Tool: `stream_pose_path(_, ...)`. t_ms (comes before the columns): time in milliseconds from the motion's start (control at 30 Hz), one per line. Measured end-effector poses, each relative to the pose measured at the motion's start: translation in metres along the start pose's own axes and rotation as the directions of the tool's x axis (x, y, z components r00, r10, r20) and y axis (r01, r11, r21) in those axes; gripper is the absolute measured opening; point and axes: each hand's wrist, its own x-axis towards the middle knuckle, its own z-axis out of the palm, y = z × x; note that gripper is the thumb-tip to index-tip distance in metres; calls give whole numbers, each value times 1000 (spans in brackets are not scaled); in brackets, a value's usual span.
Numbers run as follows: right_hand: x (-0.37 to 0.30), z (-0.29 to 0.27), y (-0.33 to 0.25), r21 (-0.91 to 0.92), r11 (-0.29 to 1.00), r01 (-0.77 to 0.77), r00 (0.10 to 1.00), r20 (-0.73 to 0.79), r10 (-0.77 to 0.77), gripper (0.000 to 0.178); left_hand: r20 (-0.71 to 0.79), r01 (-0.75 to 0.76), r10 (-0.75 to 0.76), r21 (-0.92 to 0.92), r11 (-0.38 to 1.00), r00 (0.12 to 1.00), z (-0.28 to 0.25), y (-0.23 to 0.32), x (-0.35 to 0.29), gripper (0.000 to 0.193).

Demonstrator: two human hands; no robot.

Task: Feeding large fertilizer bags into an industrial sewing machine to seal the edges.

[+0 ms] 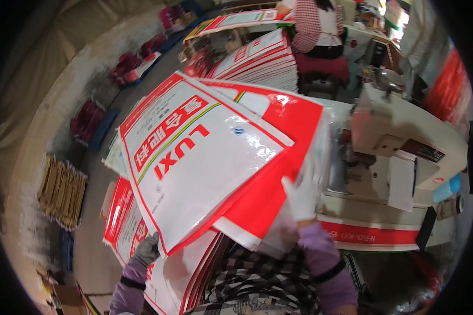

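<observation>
A flat white woven-plastic sack (220,157) with red print and borders lies slanted before me. Its near left corner is pinched in my left hand (146,250), which wears a grey glove. Under it, turned at another angle, is a red-and-white sack (265,207) with a glossy red panel. My right hand (304,191), in a white glove, is at this lower sack's right edge, thumb apart and fingers stretched out, somewhat blurred. Below my left hand, a pile of similar sacks (197,281) rests close to my lap.
A cream sewing machine (404,134) stands on the table at right, with another printed sack (368,233) along its front. Farther off, a tall stack of sacks (263,60) stands near a seated person (320,31). Brown bundles (62,191) lie by the left wall.
</observation>
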Motion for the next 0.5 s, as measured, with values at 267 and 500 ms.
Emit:
stream_pose_path(267,-109,68,-158,438,801,407,514,615,-598,54,-750,2,440,507,862,494,-260,-98,-258,22)
stream_pose_path(500,-257,219,-28,497,856,-140,774,594,-218,32,-749,-24,500,546,838,434,-207,-155,-257,28)
